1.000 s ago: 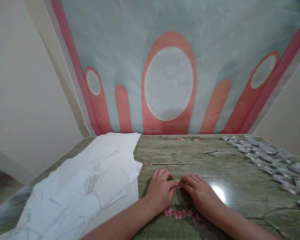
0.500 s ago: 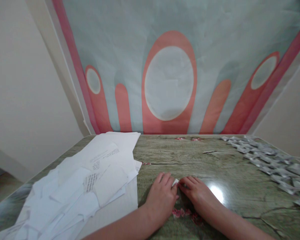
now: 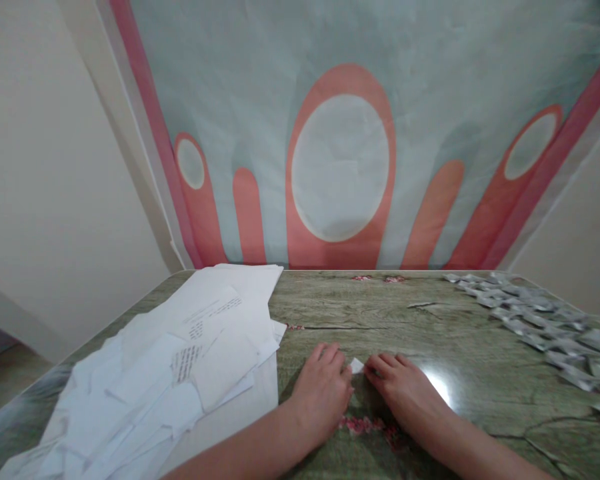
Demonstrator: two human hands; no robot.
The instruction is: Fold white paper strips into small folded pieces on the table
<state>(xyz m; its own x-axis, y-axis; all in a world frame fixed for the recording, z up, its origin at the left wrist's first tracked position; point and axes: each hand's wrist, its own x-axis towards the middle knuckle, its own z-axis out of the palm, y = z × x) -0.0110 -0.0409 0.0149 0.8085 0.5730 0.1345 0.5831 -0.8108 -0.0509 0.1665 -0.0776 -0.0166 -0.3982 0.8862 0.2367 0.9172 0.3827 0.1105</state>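
A small white piece of paper [image 3: 357, 365] shows in the gap between my two hands, low over the wood-patterned tabletop [image 3: 340, 303]. My left hand [image 3: 323, 383] rests on the table with curled fingers, its thumb and fingertips closed at the paper's left edge. From the other side my right hand [image 3: 403, 383] pinches the paper's right edge between thumb and forefinger. Most of the paper's outline is hidden by the fingers, so I cannot tell how it is folded.
A spread pile of white paper sheets [image 3: 155, 373], some with printed text, covers the table's left side. Along the right edge lie several rows of small folded grey-white paper pieces [image 3: 545, 320]. Behind the table hangs a blue-grey backdrop [image 3: 260, 100] with red shapes.
My right hand has shifted slightly right, away from the left, and more of the white paper now shows between them. The view has moved a little.
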